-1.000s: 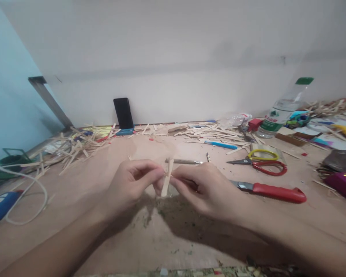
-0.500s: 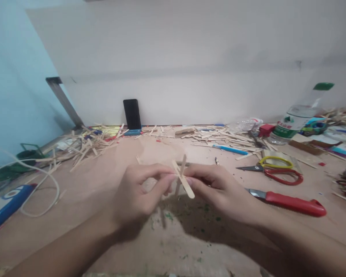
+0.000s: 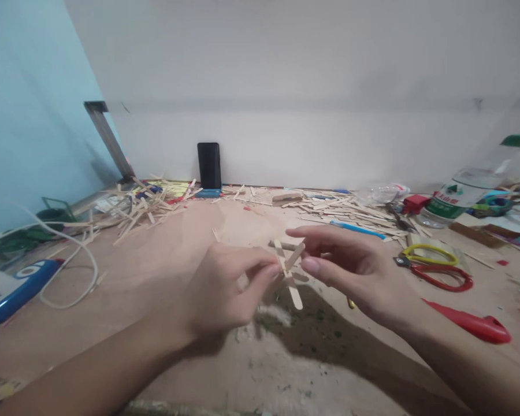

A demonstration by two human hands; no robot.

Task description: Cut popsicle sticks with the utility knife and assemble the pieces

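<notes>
Small wooden craft sticks (image 3: 293,289), joined in a crossed shape, are held above the table between the thumb and fingers of my left hand (image 3: 238,283). One stick slants down toward me, and shorter arms point up and to the right. Just right of the crossed sticks is my right hand (image 3: 351,268), with thumb and forefinger apart and nothing visible between them. Its lower fingers are partly hidden behind the thumb.
Loose sticks (image 3: 351,208) lie along the back, near an upright black phone (image 3: 209,166). At the right are a bottle (image 3: 455,193), scissors (image 3: 442,277) and a red-handled tool (image 3: 481,326). A white cable (image 3: 95,271) curls at the left.
My right hand has let go of the crossed sticks, opened and moved right. My left hand still holds them, and they have turned a little. The whole view has shifted slightly.
</notes>
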